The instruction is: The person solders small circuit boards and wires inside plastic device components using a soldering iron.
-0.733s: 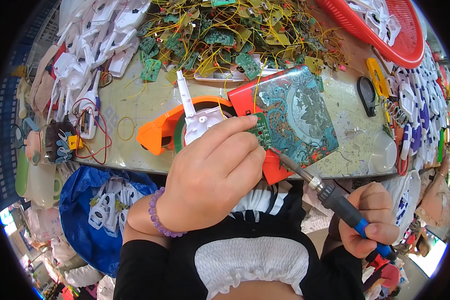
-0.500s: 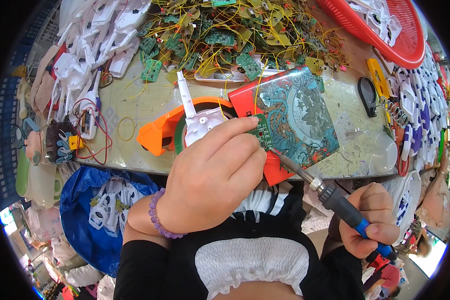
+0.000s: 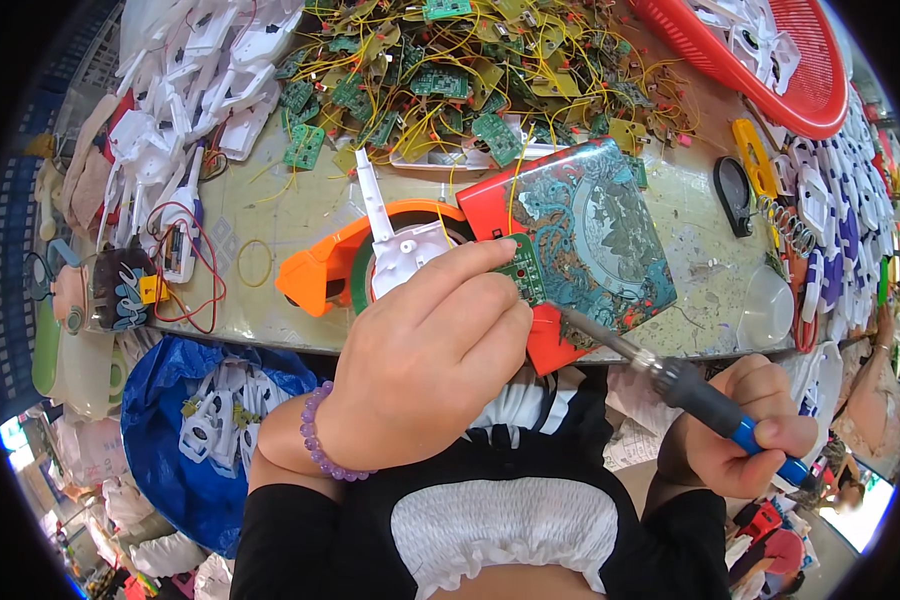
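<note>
My left hand (image 3: 430, 355) pinches a small green circuit board (image 3: 522, 266) between thumb and fingers, over a red box (image 3: 600, 240) with a teal patterned top. A yellow wire rises from the board. In my right hand (image 3: 745, 430) is a soldering iron (image 3: 698, 392) with a blue handle, its tip by the board's lower right corner; I cannot tell whether they touch. Beside my left fingers lies a white plastic housing (image 3: 408, 250) with a long thin arm, partly covered by the hand. It rests over an orange tape dispenser (image 3: 315, 270).
A heap of circuit boards (image 3: 440, 80) with yellow wires covers the far table. White plastic parts (image 3: 205, 70) pile up at left. At right are a red basket (image 3: 820, 90), scissors (image 3: 734, 190) and a coiled iron stand (image 3: 792, 228). A blue bag (image 3: 170, 480) hangs below left.
My right hand and the soldering iron have shifted slightly to the right, with the tip staying near the board. The left hand has hardly moved.
</note>
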The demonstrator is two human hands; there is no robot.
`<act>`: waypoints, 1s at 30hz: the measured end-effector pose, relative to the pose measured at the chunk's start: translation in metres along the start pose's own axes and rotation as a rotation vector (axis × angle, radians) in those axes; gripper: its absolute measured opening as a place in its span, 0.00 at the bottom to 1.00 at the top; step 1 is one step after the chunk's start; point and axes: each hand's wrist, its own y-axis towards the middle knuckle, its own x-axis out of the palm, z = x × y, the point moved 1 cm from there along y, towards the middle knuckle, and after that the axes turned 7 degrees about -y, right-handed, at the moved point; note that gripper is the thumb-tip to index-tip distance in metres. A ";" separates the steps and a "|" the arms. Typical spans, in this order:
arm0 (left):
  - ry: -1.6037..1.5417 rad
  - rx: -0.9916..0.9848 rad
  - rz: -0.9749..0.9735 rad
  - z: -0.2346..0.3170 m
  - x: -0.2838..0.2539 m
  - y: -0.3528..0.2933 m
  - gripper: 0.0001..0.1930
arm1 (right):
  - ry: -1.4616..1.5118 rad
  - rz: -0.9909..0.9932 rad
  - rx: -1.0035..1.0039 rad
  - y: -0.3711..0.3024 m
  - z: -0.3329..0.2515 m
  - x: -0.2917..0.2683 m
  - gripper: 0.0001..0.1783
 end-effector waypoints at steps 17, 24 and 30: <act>-0.088 0.032 -0.039 -0.004 -0.004 0.000 0.13 | -0.372 -0.681 -0.136 0.056 0.043 0.080 0.15; -0.088 -0.099 0.213 -0.009 -0.007 -0.014 0.15 | -0.321 -0.758 -0.060 0.055 0.044 0.081 0.18; 0.054 0.081 0.170 -0.013 -0.008 -0.009 0.14 | -0.328 -0.730 -0.041 0.054 0.044 0.081 0.17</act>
